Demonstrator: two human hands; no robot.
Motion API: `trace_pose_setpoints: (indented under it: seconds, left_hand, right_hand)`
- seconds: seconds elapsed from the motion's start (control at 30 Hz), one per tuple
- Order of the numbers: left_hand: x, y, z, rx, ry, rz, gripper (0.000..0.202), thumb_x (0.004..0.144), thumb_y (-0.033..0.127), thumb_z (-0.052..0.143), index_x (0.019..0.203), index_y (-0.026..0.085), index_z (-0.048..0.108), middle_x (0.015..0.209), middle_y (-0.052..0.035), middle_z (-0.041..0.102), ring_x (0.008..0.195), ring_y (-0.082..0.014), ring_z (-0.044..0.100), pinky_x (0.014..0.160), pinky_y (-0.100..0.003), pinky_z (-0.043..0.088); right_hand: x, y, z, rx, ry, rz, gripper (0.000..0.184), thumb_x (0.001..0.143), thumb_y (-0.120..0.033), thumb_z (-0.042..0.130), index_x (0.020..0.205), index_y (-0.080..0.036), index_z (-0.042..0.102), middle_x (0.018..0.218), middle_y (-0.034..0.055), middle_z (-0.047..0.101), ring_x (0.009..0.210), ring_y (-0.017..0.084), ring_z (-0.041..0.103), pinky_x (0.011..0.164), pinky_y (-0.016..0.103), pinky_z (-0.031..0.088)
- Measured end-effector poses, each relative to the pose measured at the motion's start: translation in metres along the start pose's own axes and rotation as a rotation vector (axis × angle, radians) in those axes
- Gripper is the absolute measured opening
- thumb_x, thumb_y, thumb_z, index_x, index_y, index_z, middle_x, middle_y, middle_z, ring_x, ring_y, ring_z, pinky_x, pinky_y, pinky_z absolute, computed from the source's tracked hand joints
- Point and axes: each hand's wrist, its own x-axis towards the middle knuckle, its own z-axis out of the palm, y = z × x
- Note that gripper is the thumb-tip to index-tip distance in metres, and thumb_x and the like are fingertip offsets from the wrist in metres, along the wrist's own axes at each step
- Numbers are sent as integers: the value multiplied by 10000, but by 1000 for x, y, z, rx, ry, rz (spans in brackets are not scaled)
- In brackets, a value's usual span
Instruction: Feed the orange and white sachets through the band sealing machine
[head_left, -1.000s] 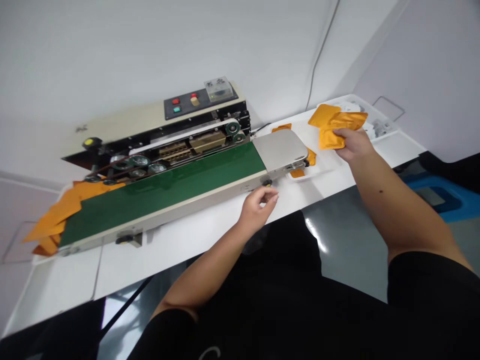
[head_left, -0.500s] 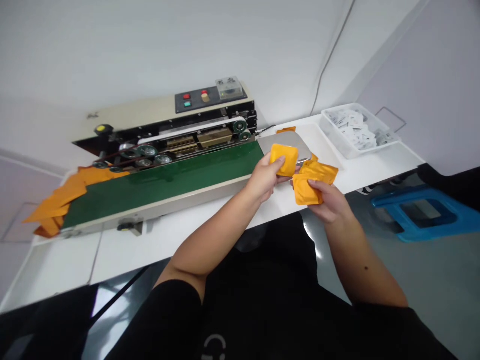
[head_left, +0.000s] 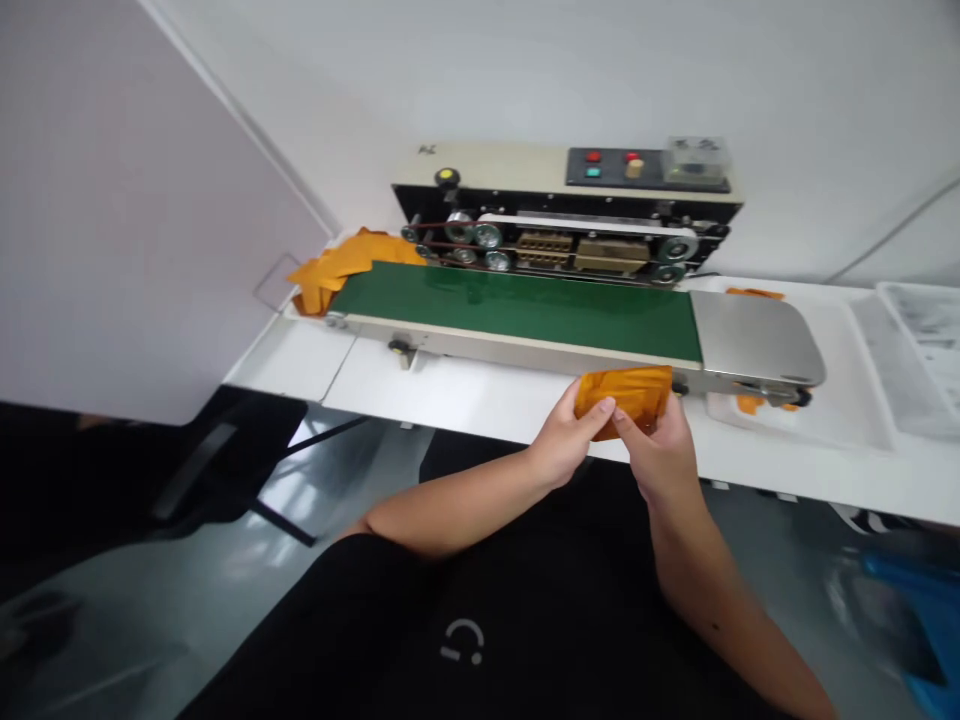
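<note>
Fingers [head_left: 592,410] of your left hand [head_left: 562,445] and right hand [head_left: 660,455] gripped one orange pouch [head_left: 626,392] just before the green belt [head_left: 517,305]; a heap of pouches [head_left: 349,265] lay past its left end, seemingly done; a few pouches [head_left: 752,404] remained by the steel plate [head_left: 757,340].

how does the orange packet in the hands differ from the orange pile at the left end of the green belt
The orange packet is held up between the left hand and right hand; the orange pile lies at the end of the green belt. The packet is one compact bundle; the pile is spread and overlapping. Both share the same glossy orange.
</note>
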Motion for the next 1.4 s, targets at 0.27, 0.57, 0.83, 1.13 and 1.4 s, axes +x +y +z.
trace_pose_setpoints:
  seconds: [0.27, 0.57, 0.83, 1.13, 1.4]
  left_hand:
    - [-16, 29, -67, 76, 56, -136, 559, 771, 442, 984, 1202, 162, 765, 1154, -135, 803, 1039, -284, 783, 984, -445, 611]
    - [-11, 43, -89, 74, 105, -146, 490, 789, 478, 963, 1121, 153, 809, 1074, -113, 834, 969, -271, 803, 903, -395, 640]
    - [4, 52, -97, -7, 294, -54, 568, 768, 508, 973, 1159, 165, 746, 1089, -95, 819, 965, -270, 798, 869, -415, 663]
    - [3, 35, -109, 65, 216, -54, 587, 782, 459, 976, 1202, 147, 709, 1153, -128, 819, 1040, -276, 800, 948, -394, 644]
    - [-5, 23, -121, 205, 179, -89, 727, 860, 511, 909, 1430, 286, 519, 1293, -92, 758, 1079, -253, 796, 960, -422, 660]
  right_hand:
    - [12, -15, 16, -326, -518, 43, 404, 1002, -457, 677, 1388, -349, 629, 1228, 51, 790, 1018, 311, 776, 854, 455, 633]
    - [16, -38, 30, -466, -588, 112, 499, 921, -347, 733, 1412, -366, 642, 1016, 11, 816, 856, 289, 774, 763, 402, 584]
    - [25, -25, 13, -38, -317, 117, 538, 835, -342, 855, 1358, -313, 731, 1217, 52, 782, 1046, 263, 754, 909, 430, 644]
    - [29, -36, -5, 161, -60, 143, 249, 781, -347, 909, 969, -239, 785, 845, 18, 749, 675, 156, 655, 613, 316, 576]
    - [75, -53, -73, 191, 63, 118, 312, 799, -377, 937, 1023, -257, 756, 764, -4, 705, 529, 113, 574, 469, 244, 471]
